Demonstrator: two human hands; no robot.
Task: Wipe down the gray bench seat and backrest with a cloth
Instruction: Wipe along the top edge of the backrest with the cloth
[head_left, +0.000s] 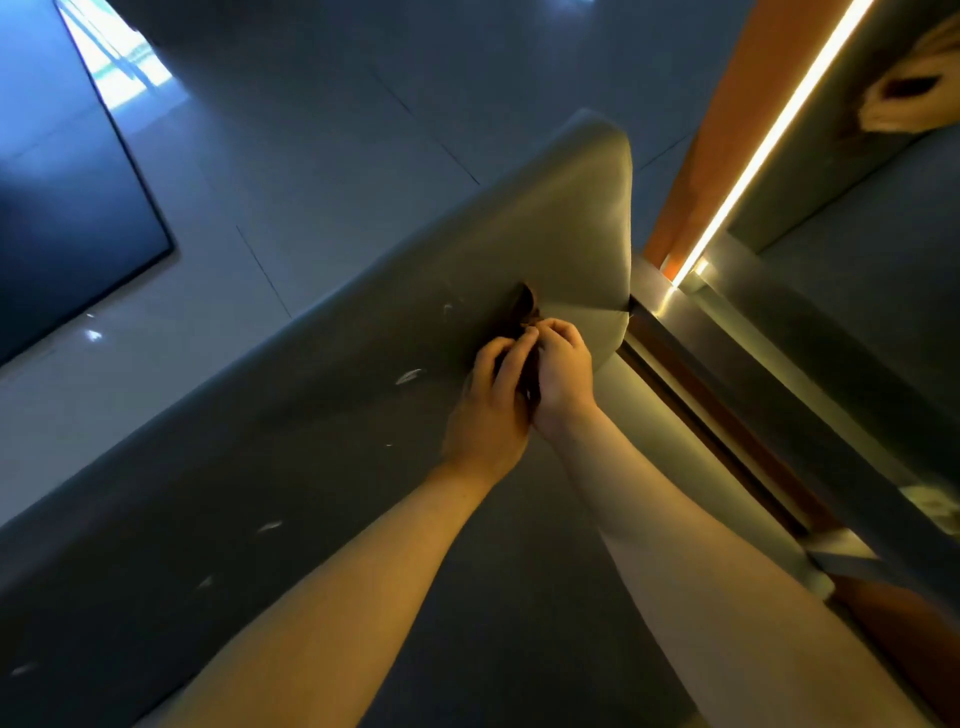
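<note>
The gray bench seat runs diagonally from the lower left to the upper middle, ending in a rounded cushion end. Small pale marks dot its surface. A dark brown cloth is bunched between my two hands above the seat, mostly hidden by them. My left hand grips the cloth from the left with curled fingers. My right hand pinches it from the right, fingertips meeting those of the left. The backrest cannot be told apart in this tilted view.
A glossy tiled floor lies left of the bench, with a dark rectangular panel at the far left. On the right stand an orange wall strip, a lit light strip and metal framing.
</note>
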